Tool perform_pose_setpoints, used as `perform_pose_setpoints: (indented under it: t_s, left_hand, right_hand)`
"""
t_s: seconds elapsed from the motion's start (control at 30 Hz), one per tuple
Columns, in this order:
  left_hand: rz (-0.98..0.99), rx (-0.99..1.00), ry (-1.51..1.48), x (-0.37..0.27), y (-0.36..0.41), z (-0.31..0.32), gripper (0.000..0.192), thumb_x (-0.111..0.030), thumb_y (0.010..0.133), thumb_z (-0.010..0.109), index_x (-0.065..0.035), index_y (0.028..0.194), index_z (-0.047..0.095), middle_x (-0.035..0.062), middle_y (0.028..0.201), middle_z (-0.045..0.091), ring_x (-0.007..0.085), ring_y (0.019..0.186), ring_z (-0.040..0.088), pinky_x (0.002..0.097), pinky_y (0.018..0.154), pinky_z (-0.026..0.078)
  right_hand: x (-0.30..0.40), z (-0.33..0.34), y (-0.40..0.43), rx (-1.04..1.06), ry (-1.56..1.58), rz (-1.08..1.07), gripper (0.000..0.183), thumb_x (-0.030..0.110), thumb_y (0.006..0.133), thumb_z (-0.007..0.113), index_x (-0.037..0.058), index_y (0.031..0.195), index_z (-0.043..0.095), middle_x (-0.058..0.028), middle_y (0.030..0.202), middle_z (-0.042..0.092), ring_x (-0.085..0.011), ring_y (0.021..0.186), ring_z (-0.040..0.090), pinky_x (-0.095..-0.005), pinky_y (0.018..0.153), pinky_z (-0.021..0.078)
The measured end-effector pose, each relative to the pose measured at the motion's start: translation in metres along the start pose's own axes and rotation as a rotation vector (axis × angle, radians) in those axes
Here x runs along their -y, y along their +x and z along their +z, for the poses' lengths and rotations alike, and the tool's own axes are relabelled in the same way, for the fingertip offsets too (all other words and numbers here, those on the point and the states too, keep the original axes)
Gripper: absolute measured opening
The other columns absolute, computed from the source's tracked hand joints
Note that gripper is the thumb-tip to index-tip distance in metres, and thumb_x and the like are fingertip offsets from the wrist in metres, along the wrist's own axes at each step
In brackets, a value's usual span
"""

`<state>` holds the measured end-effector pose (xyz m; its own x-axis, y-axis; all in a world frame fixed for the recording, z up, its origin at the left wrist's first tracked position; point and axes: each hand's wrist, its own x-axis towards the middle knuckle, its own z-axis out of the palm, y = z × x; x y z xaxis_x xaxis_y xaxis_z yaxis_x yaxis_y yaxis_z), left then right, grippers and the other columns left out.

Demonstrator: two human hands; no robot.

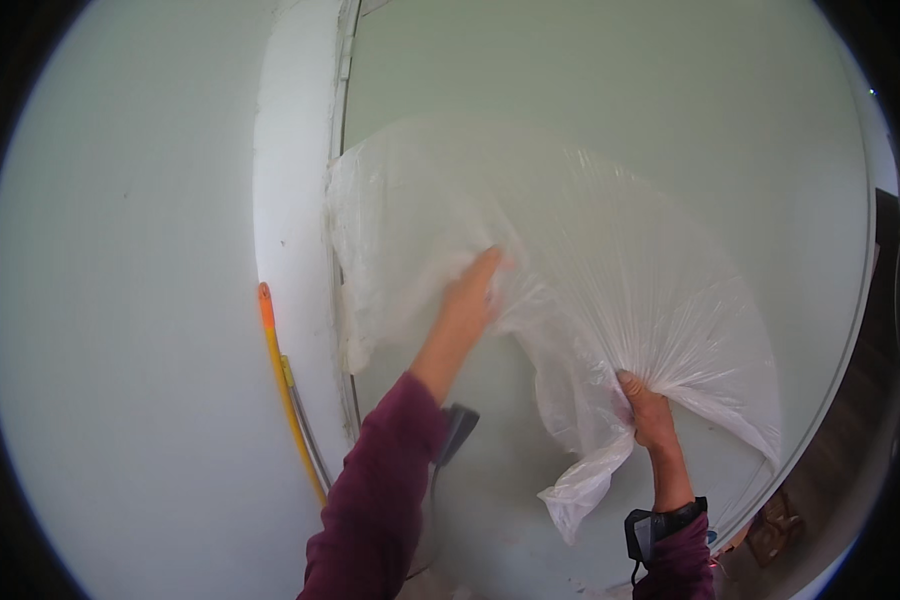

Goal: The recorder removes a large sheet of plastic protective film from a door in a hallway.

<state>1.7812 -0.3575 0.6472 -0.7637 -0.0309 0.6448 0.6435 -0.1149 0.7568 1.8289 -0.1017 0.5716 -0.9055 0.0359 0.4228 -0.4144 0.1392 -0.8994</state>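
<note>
A thin, see-through plastic sheet [660, 300] fans out in front of a pale green door panel [607, 67]. My right hand [651, 412] grips its gathered lower part, thumb uppermost, and pleats spread upward from the grip. Below that fist a twisted tail of plastic hangs loose. Further left and higher, my left hand [471, 289] is blurred by motion; the film bunches at its fingers, which look closed on it, though the fingertips are partly hidden. On the left, the sheet reaches the door frame [337, 225].
A yellow pole with an orange end [285, 382] leans by the white wall strip [292, 150], beside a thin grey rod [307, 427]. A dark grey object [459, 431] shows behind my left sleeve. Dark flooring [847, 420] lies past the panel's right edge.
</note>
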Motion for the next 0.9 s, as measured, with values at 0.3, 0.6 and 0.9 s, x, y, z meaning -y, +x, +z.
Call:
perform_pose_setpoints:
  t_s: [0.3, 0.6, 0.9]
  left_hand:
    - [-0.29, -0.387, -0.296, 0.06, -0.034, -0.046, 0.053, -0.041, 0.073, 0.054, -0.0032, 0.108, 0.042, 0.0016, 0.089, 0.047, 0.0084, 0.074, 0.043, 0.0212, 0.061, 0.038]
    - [-0.261, -0.451, -0.394, 0.112, -0.047, -0.054, 0.03, -0.036, 0.078, 0.048, -0.008, 0.089, 0.049, -0.0018, 0.075, 0.046, 0.0064, 0.065, 0.042, 0.0201, 0.053, 0.036]
    - [-0.369, -0.518, -0.507, 0.101, -0.067, -0.039, 0.018, -0.029, 0.078, 0.05, -0.0131, 0.071, 0.046, -0.0043, 0.058, 0.04, 0.0054, 0.046, 0.036, 0.0188, 0.037, 0.026]
  right_hand:
    - [0.01, 0.001, -0.008, -0.011, -0.208, -0.074, 0.053, 0.045, 0.072, 0.052, -0.0042, 0.094, 0.051, -0.0104, 0.091, 0.052, -0.017, 0.082, 0.047, -0.0273, 0.072, 0.0378]
    - [0.004, 0.006, -0.014, -0.01, -0.191, 0.076, 0.048, 0.044, 0.073, 0.052, -0.0024, 0.086, 0.056, -0.0083, 0.082, 0.055, -0.0141, 0.073, 0.049, -0.0258, 0.065, 0.0397]
    - [-0.017, -0.004, -0.022, -0.005, -0.156, 0.109, 0.047, 0.044, 0.07, 0.055, -0.0008, 0.082, 0.056, -0.0067, 0.076, 0.055, -0.0148, 0.07, 0.049, -0.0259, 0.062, 0.0403]
